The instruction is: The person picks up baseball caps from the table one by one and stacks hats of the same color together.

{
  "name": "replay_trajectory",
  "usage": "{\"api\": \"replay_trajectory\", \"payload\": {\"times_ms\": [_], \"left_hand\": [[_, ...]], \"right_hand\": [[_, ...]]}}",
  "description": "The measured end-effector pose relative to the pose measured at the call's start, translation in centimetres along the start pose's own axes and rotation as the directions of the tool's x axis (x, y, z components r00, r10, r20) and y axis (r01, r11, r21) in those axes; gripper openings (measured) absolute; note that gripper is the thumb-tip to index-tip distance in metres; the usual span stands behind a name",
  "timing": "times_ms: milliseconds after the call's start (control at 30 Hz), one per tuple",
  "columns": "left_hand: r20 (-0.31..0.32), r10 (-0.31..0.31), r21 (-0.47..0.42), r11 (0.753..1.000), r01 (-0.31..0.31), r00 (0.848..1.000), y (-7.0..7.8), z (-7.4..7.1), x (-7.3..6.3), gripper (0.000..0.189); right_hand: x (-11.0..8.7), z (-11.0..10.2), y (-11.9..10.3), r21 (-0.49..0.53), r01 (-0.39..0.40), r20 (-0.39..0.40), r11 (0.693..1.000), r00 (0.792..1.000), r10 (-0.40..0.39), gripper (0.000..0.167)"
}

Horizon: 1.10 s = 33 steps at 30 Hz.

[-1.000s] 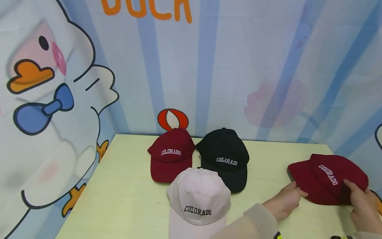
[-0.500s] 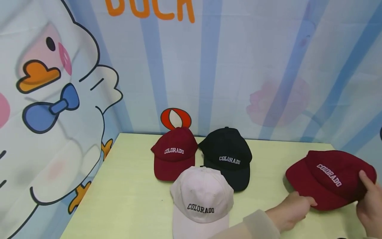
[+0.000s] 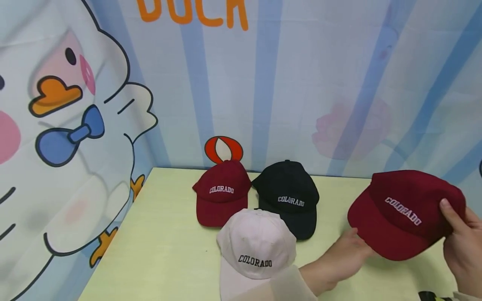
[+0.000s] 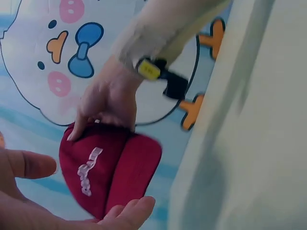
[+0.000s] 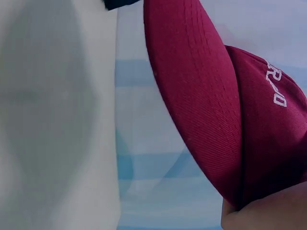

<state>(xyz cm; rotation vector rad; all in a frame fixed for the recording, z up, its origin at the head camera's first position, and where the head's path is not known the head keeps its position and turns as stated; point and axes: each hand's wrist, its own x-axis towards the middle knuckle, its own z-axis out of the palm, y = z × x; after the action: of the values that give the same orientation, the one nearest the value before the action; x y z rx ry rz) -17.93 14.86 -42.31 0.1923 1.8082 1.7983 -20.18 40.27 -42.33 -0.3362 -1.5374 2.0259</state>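
A dark red cap with white COLORADO lettering (image 3: pixel 406 209) is held up above the right part of the table. My right hand (image 3: pixel 465 246) grips it by the side away from the brim, thumb on the front. In the left wrist view that same hand (image 4: pixel 110 98) pinches the cap's edge. My left hand (image 3: pixel 339 261) is beside the brim, thumb and fingers spread apart; whether a fingertip touches the cap, I cannot tell. The right wrist view shows the brim (image 5: pixel 196 100) close up, with part of the right hand (image 5: pixel 271 211) below.
Another red cap (image 3: pixel 222 194) and a black cap (image 3: pixel 288 200) sit side by side at the back of the pale yellow table (image 3: pixel 169 251). In front of them is a light pink cap (image 3: pixel 257 246), partly behind the left sleeve. A printed duck cloth (image 3: pixel 286 83) hangs behind.
The held red cap has risen off the table and tilted its front towards me. My left hand has released the brim and moved left.
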Motion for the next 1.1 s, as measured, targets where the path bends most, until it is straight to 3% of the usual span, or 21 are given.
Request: {"api": "replay_trajectory", "payload": {"times_ms": [133,233,367,500,667,800,900,967,1100], "left_hand": [[-0.053,0.149,0.102,0.984,-0.143,0.987,1.5,-3.2,-1.1,0.059],[-0.093,0.255,0.156,0.958,-0.239,0.962,2.8,-5.5,-1.8,0.056],[-0.077,0.342,0.209,0.924,-0.320,0.936,4.4,-8.5,-2.5,0.054],[-0.057,0.410,0.268,0.885,-0.381,0.910,5.6,-11.2,-3.0,0.052],[-0.066,0.466,0.392,0.825,-0.407,0.882,6.6,-13.9,-3.8,0.053],[-0.071,0.464,0.484,0.790,-0.376,0.883,7.2,-15.8,-4.1,0.056],[-0.043,0.444,0.470,0.799,-0.374,0.895,7.4,-17.1,-4.3,0.048],[-0.015,0.430,0.427,0.819,-0.383,0.902,7.4,-17.9,-4.3,0.038],[0.044,0.419,0.322,0.853,-0.410,0.907,7.4,-19.1,-4.5,0.027]], "right_hand": [[-1.0,2.0,-0.8,-0.002,-0.023,0.033,1.000,0.999,0.023,0.037],[-1.8,3.3,-1.3,0.010,-0.024,0.109,1.000,0.994,0.023,0.038],[-2.9,5.0,-1.8,0.037,0.008,0.247,0.999,0.969,-0.017,0.036],[-3.9,6.7,-2.2,0.101,-0.012,0.389,0.995,0.921,-0.028,0.035],[-5.0,9.0,-2.6,0.148,-0.104,0.557,0.984,0.831,0.004,0.037],[-6.0,11.7,-2.9,0.088,-0.093,0.637,0.992,0.771,0.015,0.037],[-6.9,13.8,-3.1,0.048,-0.064,0.654,0.997,0.756,0.017,0.034],[-7.5,15.1,-3.2,0.039,-0.052,0.658,0.998,0.753,0.013,0.033],[-8.4,17.2,-3.3,0.018,-0.008,0.645,1.000,0.764,-0.006,0.028]]}}
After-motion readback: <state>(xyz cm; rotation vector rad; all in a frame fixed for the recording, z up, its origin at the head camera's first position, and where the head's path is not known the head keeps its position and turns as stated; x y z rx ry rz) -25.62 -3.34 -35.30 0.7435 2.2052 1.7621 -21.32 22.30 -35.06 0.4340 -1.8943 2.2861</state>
